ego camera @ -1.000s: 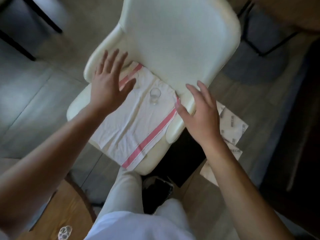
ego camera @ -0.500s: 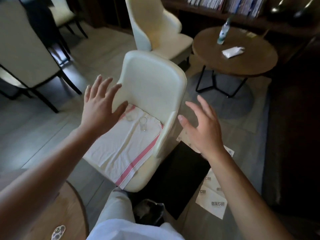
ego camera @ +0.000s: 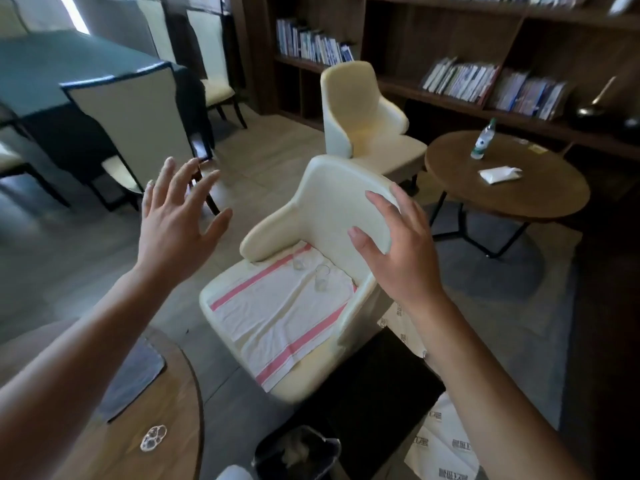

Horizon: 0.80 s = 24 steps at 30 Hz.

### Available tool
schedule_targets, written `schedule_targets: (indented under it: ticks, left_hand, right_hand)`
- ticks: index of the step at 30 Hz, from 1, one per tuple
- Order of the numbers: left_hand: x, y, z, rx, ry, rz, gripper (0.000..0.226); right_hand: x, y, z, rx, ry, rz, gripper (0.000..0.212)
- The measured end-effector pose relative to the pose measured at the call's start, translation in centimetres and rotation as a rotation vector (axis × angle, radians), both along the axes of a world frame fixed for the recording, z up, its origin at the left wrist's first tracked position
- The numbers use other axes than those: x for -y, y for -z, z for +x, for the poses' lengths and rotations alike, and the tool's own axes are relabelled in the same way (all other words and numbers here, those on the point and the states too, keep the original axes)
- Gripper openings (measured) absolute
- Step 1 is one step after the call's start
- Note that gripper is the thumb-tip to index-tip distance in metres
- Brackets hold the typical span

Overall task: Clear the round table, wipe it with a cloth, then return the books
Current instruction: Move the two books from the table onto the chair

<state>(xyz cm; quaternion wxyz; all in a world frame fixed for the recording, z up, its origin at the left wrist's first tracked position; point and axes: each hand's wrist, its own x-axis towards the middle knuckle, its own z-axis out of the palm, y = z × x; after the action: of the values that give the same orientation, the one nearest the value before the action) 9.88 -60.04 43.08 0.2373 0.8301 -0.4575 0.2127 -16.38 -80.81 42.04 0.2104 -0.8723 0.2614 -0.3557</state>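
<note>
Head view: my left hand (ego camera: 173,223) and right hand (ego camera: 398,251) hover above the cream chair (ego camera: 332,216), fingers spread, empty; I'd reach the grey cloth (ego camera: 133,379) beside it.

It looked like a library lounge or reading café: dark wooden bookshelves (ego camera: 460,46) lined the back wall, packed with rows of books (ego camera: 460,81), while cream armchairs (ego camera: 360,112) sat by round wooden tables (ego camera: 540,199) and a long green table (ego camera: 52,71) had dining chairs (ego camera: 138,123).
</note>
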Motion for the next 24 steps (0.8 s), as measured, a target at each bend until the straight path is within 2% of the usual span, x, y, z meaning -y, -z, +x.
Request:
schedule_targets:
  ticks: [11,16,24]
  left_hand:
    - [-12.9,0.9,3.0,-0.020,-0.145,-0.157,0.063]
    - [-20.1,3.5,2.1,-0.123,-0.264,-0.225,0.063]
    - [-32.9,6.6,0.9,-0.129,-0.426,-0.188,0.059]
  right_hand:
    - [-9.7,-3.2,5.4,-0.022,-0.109,-0.063,0.059]
    - [-17.4,-3.2,7.4,-0.060,-0.187,-0.102,0.062]
    - [-26.8,-0.9,9.7,-0.101,-0.311,-0.131,0.062]
